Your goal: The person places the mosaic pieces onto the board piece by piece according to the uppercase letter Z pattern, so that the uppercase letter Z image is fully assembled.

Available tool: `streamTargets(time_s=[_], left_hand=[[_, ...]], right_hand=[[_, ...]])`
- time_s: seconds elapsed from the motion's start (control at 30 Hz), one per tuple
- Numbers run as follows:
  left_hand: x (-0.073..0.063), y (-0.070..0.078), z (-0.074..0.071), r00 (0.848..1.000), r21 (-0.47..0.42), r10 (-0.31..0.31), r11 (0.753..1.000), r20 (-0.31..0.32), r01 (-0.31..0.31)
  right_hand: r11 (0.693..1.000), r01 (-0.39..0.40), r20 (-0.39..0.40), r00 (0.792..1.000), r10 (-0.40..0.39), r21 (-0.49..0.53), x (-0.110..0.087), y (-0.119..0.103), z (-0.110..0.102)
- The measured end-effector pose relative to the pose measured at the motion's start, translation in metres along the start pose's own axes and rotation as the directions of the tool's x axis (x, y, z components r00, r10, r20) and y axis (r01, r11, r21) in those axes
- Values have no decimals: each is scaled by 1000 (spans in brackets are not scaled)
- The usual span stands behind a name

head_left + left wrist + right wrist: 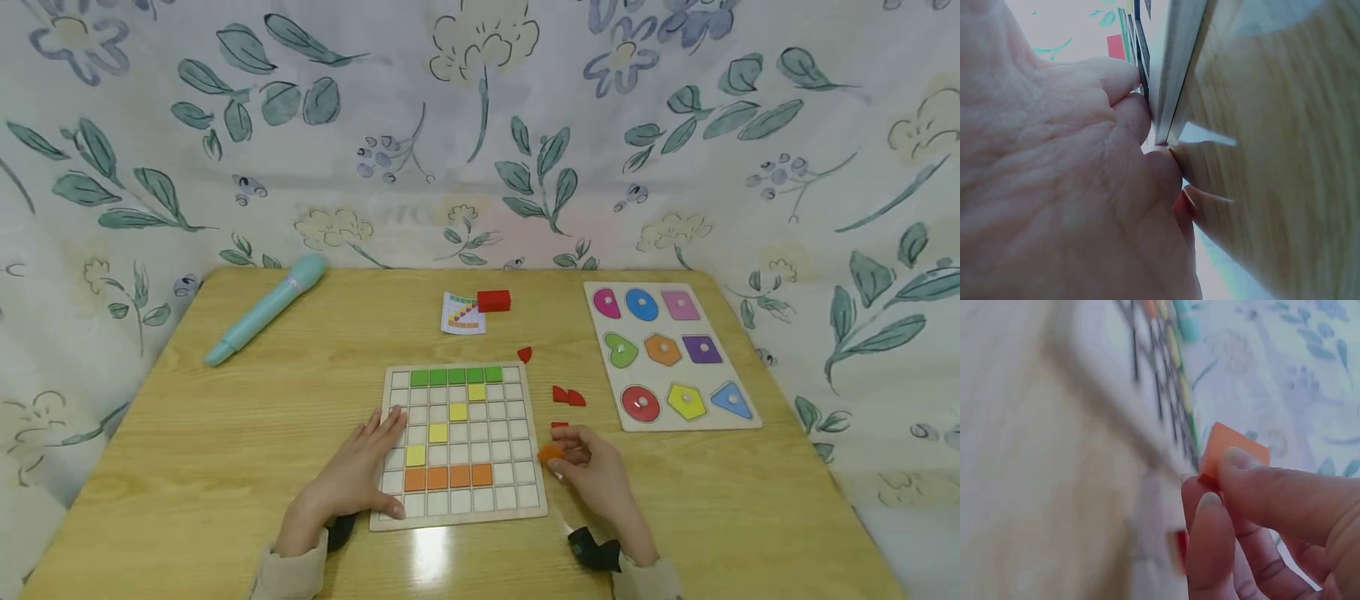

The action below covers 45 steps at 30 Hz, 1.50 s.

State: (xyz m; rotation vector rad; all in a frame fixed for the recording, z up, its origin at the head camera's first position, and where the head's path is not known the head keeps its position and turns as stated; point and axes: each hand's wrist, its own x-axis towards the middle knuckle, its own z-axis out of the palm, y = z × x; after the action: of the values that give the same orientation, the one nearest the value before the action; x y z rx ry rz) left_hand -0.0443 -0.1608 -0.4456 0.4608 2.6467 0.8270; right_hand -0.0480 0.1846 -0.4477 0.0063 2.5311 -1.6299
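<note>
A wooden grid board (516,497) lies on the table, bearing a row of several green tiles (457,377), a diagonal of several yellow tiles (458,412) and a row of several orange tiles (448,477). My left hand (348,475) rests on its left edge, fingers spread over the rim and thumb near the lower corner. Just off the right edge, my right hand (597,473) pinches an orange square tile (1238,442) between thumb and fingers. Small red pieces (575,397) are scattered beyond that hand, one (559,425) partly hidden by its fingers.
Behind the board lie a printed pattern card (454,314) and a red block (493,301). At the right is a shape puzzle board (632,407) with coloured knobbed pieces. A teal microphone-shaped object (266,308) lies back left. Floral cloth (480,183) hangs behind the table.
</note>
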Motion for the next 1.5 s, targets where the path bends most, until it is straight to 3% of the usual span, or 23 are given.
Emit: streamTargets(time_s=[0.17, 0.37, 0.43, 0.6, 0.7, 0.83, 0.97, 1.13, 1.3, 1.5], left_hand=[[1, 1, 2, 1000, -4, -9, 1000, 13, 9], [4, 4, 0, 1000, -2, -1, 1000, 15, 1], [3, 3, -1, 1000, 0, 1, 1000, 16, -1], [3, 3, -2, 999, -10, 2, 1000, 42, -1], [3, 2, -2, 999, -26, 1, 1000, 52, 0], [2, 1, -1, 999, -40, 1, 999, 47, 1], [0, -2, -1, 999, -55, -8, 998, 33, 10], [-3, -5, 0, 1000, -112, 3, 994, 9, -2], [-3, -3, -1, 999, -151, 35, 988, 31, -30], [-6, -1, -4, 999, -133, 15, 991, 37, -10]], right_hand=[[999, 50, 103, 993, -50, 1, 6, -11, 16], [976, 141, 230, 968, -100, -167, 5, -17, 35], [960, 172, 253, 961, -114, -221, 8, -19, 37], [952, 218, 287, 946, -152, -216, 22, -21, 30], [957, 197, 255, 957, -141, -211, 37, -20, 18], [961, 127, 122, 988, -99, -247, 60, -19, -2], [963, 95, 36, 995, -88, -251, 81, -20, -13], [967, 87, 23, 996, -84, -240, 108, -22, -7], [967, 89, 13, 996, -88, -237, 136, -21, 5], [925, 80, 38, 997, -71, -370, 157, -16, 19]])
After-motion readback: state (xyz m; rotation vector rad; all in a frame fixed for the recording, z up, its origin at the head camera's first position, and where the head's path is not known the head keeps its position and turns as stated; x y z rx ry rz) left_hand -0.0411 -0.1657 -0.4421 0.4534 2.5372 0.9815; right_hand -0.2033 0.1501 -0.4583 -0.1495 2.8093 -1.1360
